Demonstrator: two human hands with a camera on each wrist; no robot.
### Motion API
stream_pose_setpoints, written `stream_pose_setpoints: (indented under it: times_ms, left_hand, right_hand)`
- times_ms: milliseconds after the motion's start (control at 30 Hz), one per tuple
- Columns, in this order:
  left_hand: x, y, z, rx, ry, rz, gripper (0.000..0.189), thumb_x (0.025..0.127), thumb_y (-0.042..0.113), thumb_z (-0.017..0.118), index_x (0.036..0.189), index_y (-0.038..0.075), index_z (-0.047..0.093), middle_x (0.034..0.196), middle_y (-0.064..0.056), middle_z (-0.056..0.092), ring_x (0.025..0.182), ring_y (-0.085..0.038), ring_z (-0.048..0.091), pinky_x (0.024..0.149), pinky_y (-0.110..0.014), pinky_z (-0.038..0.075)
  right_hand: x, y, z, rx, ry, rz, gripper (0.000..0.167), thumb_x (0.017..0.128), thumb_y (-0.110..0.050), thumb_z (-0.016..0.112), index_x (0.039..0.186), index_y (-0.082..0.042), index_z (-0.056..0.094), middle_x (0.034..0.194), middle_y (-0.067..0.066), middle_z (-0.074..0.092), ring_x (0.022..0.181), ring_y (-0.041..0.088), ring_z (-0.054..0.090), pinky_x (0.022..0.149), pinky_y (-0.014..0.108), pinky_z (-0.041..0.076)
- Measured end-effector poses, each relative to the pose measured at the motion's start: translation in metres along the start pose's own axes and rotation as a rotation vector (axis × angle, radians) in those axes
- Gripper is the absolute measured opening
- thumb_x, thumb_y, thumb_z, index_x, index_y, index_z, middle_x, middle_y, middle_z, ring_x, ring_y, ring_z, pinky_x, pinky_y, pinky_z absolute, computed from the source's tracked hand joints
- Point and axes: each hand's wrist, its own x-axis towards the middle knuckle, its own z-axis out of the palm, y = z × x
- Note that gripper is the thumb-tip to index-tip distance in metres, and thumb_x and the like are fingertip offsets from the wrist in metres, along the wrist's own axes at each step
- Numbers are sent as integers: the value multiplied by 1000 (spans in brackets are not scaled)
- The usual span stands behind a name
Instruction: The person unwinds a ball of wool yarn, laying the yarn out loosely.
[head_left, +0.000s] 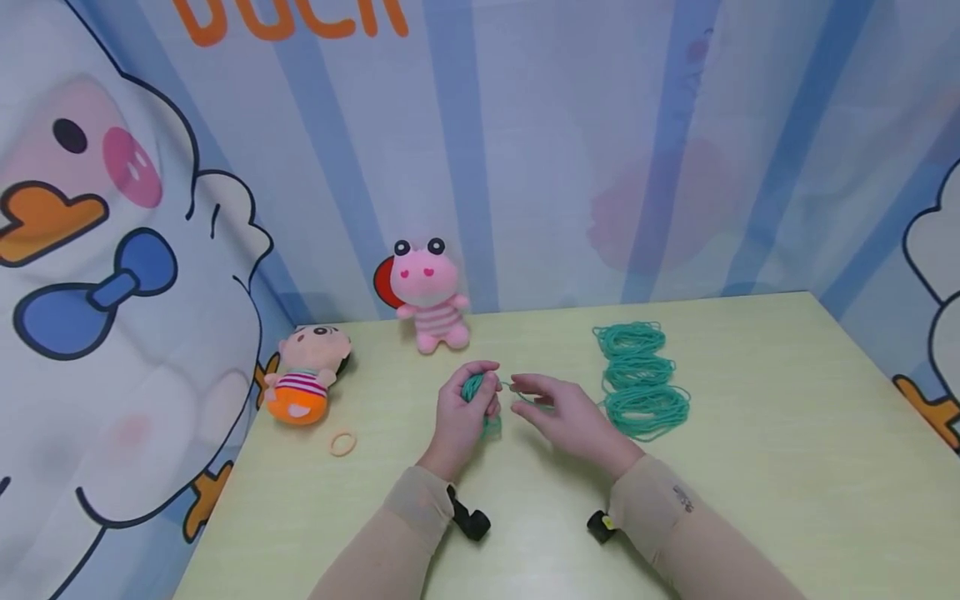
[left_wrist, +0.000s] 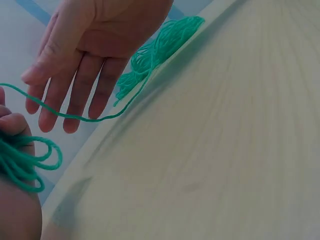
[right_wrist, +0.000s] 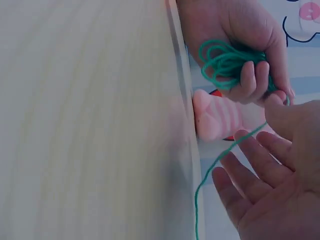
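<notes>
My left hand (head_left: 459,417) grips a looped bundle of green yarn (head_left: 472,387) above the middle of the table. In the right wrist view, the loops (right_wrist: 220,65) stick out from its curled fingers. My right hand (head_left: 573,421) is just to the right, with its fingers extended and its thumb apart. A single yarn strand (left_wrist: 92,120) crosses its fingers and links the held bundle to the yarn on the table. Three loose coils of green yarn (head_left: 647,410) lie in a row, front to back, right of my hands.
A pink plush toy (head_left: 437,300) sits at the table's back edge. To the left are a doll in orange shorts (head_left: 300,387) and a small peach-coloured ring (head_left: 342,443). A printed duck curtain (head_left: 540,167) hangs behind the pale table (head_left: 772,467).
</notes>
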Motion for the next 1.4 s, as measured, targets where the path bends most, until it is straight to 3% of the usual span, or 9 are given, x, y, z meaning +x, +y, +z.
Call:
stream_pose_setpoints:
  times_ms: [200,500,667,767,967,1133,1400]
  left_hand:
    - [-1,2,2,5,5,3,22,112,12,63,129,-2,66,95,-2,68,63,-9,54,61,-20,50]
    - [1,1,-1,69,35,4,23,110,8,66,132,2,70,99,1,74,69,-7,65,65,-19,60]
    - [1,0,-2,93,73,-19,22,111,15,67,130,4,72,92,1,73,65,-7,66,60,-21,60]
    - [2,-2,-2,114,89,-36,29,112,21,68,132,0,70,88,2,71,61,-7,63,54,-20,56]
    - [3,-2,-2,141,118,-48,38,112,28,68,134,-3,69,83,-2,66,54,-8,53,49,-19,46]
    - [2,-1,-3,129,122,-17,37,111,24,68,133,-7,68,72,2,58,54,-8,50,52,-19,45]
    - [1,-1,-3,79,118,7,34,111,19,69,129,-9,67,70,9,56,55,-7,47,52,-20,43]
  right_hand:
    - [-2,-6,1,-8,110,27,24,111,-23,69,128,-11,80,113,2,84,104,18,80,92,40,66]
    - [-26,1,-39,-4,370,-41,22,113,-23,65,123,-7,77,106,10,82,94,16,76,78,22,60]
    - [-41,15,-65,-11,483,-75,20,113,-17,64,119,-3,76,101,15,80,87,6,71,78,12,55]
    - [-51,25,-77,-26,520,-59,20,113,-17,63,117,-1,76,99,17,78,84,4,68,74,11,53]
    - [-66,40,-96,-77,546,28,23,113,-20,63,122,-2,75,102,17,78,83,1,64,69,12,51]
    - [-76,53,-111,-134,492,122,30,115,-26,59,127,-2,74,108,18,79,84,-1,63,71,12,52]
    - [-85,75,-128,-244,424,259,36,116,-30,56,131,-2,73,113,18,80,91,21,66,73,23,52]
